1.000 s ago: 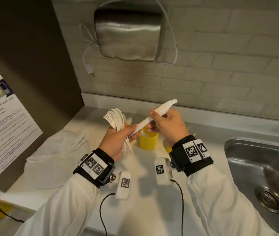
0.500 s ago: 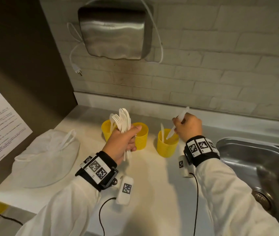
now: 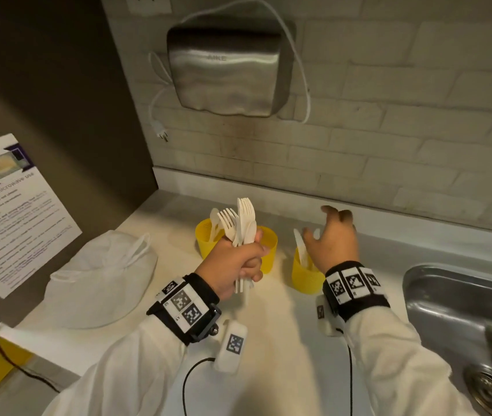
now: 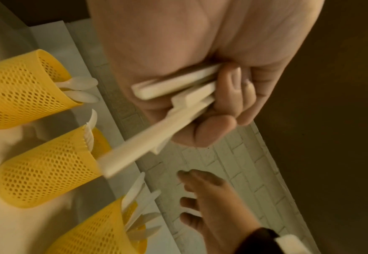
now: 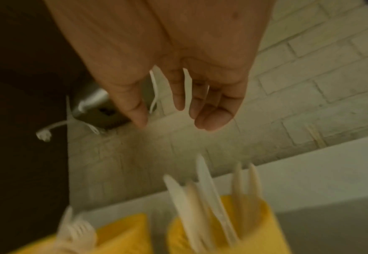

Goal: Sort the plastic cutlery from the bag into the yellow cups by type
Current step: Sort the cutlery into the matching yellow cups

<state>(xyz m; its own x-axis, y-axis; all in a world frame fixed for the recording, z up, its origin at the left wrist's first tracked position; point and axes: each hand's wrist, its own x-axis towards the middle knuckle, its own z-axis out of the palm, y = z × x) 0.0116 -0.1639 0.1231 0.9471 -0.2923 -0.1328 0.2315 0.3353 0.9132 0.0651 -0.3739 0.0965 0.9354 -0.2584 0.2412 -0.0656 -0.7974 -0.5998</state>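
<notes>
My left hand [image 3: 235, 262] grips a bundle of white plastic cutlery [image 3: 240, 226], forks and a spoon sticking up; the handles [image 4: 178, 89] poke out below the fist. Three yellow mesh cups stand on the counter: the left cup [image 3: 205, 238] holds spoons [image 4: 78, 84], the middle cup [image 3: 268, 250] sits behind my left hand, and the right cup [image 3: 303, 276] holds several knives [image 5: 202, 189]. Spread and empty, my right hand [image 3: 328, 232] hovers just above the right cup. The white plastic bag [image 3: 97, 277] lies slack at the left.
A steel sink [image 3: 460, 319] is set into the counter at the right. A metal hand dryer [image 3: 226, 70] with a dangling cord hangs on the brick wall. A microwave notice [image 3: 7, 211] is stuck on the dark panel at the left.
My right hand carried the knife from the bundle over to the right cup, let it go there, and now spreads empty above it. The left hand keeps its bundle.
</notes>
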